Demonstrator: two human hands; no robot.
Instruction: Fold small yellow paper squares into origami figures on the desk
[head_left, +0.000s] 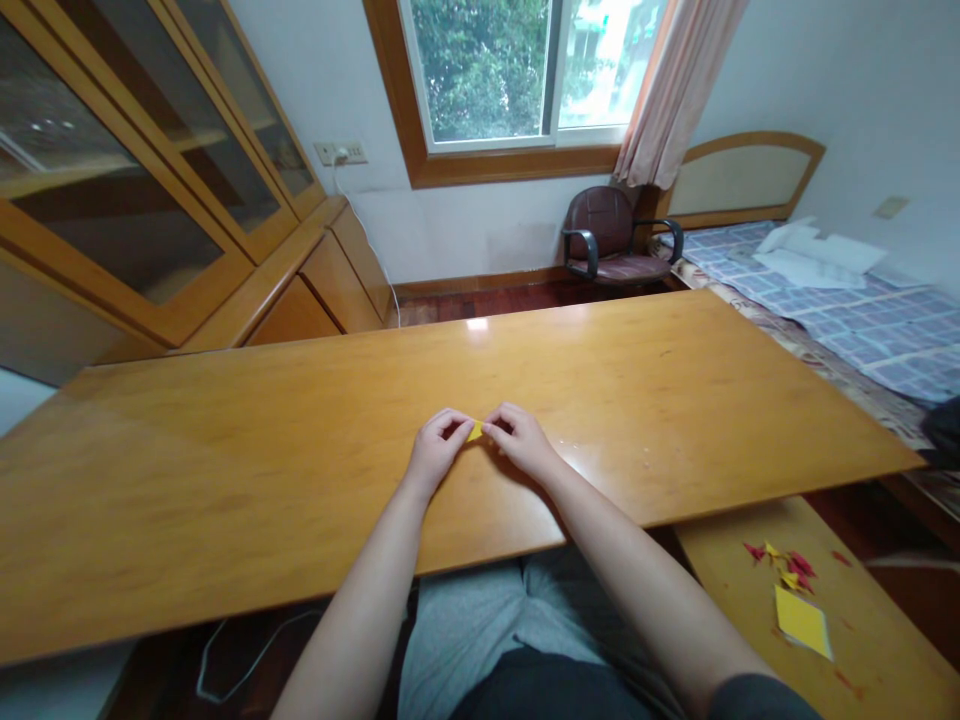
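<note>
Glossy yellow-brown wooden table (225, 480): stretches widely to both sides of the hands; passes under both forearms at the near edge; reflects light.
Small folded yellow paper (476, 432): sits between both hands at the table's middle, well in from the near edge.
Left hand (436, 452): pinches the paper's left end between thumb and fingers.
Right hand (523, 441): pinches the right end likewise.
Lower wooden surface (720, 555): juts from under the table's near edge, rightward; carries a square yellow paper stack (801, 620).
Maroon armchair (600, 228): stands beyond the table's far edge.
Bed with blue checked cover (847, 310): lies beyond the table's right end.
</note>
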